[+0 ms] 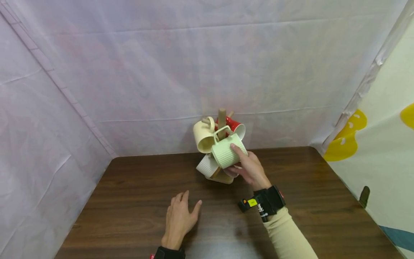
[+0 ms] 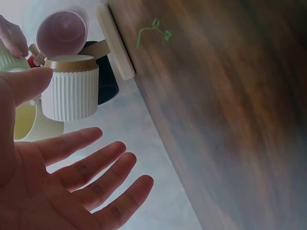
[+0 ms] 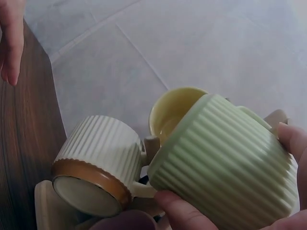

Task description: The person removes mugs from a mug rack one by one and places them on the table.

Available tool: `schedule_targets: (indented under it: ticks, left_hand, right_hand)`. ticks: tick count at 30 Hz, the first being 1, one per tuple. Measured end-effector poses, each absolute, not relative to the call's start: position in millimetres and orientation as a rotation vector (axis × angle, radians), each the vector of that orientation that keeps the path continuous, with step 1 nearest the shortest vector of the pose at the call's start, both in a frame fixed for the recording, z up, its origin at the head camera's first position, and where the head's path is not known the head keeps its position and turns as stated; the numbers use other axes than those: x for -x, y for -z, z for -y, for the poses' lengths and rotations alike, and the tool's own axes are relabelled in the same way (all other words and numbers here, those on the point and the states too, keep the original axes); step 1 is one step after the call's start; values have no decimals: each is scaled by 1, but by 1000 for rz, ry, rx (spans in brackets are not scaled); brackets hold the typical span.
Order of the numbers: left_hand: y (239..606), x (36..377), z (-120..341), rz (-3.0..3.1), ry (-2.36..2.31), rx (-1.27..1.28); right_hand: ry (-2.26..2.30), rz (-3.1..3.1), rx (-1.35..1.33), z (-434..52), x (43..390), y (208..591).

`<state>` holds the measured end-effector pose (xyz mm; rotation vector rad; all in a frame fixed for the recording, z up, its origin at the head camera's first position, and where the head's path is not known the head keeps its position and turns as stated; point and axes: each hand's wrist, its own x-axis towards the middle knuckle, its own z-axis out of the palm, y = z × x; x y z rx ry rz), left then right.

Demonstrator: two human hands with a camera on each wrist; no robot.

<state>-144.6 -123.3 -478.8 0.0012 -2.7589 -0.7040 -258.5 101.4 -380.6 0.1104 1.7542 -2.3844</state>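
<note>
1. The right hand (image 1: 249, 167) has its fingers and thumb wrapped round the ribbed body of a pale green mug (image 1: 226, 151), held tilted at the front of a wooden mug tree (image 1: 221, 122) at the back of the desk (image 1: 136, 201).
2. The green mug's handle (image 1: 221, 130) points up, right by the central post. I cannot tell whether it is hooked on a peg or just beside one.
3. The left hand (image 1: 179, 219) lies flat and open on the desk, fingers spread, holding nothing, well apart from the tree.
4. The tree is crowded: a cream-yellow mug (image 1: 203, 136) hangs at the upper left, a red mug (image 1: 237, 127) behind to the right, and a white ribbed mug (image 1: 207, 165) low down, touching or nearly touching the green one. From the left wrist a dark mug (image 2: 106, 81) shows behind the white one.
5. To do this well, I would keep the grip on the ribbed wall and steer only the handle loop along its peg, following the peg's slant rather than pulling sideways.
6. Watch the white mug beneath; a knock there could rock the tree.
7. The tree's round base (image 2: 115, 43) looks light, so the free left hand could well press it down.
</note>
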Motion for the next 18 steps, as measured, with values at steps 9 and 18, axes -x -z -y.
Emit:
schedule_targets:
  ticks: [9, 18]
  left_hand:
    - [479, 145, 126, 2745, 695, -13]
    - [478, 146, 127, 2755, 689, -8]
  right_hand:
    - [2418, -1753, -179, -98, 259, 380]
    - [2434, -1773, -176, -101, 259, 382]
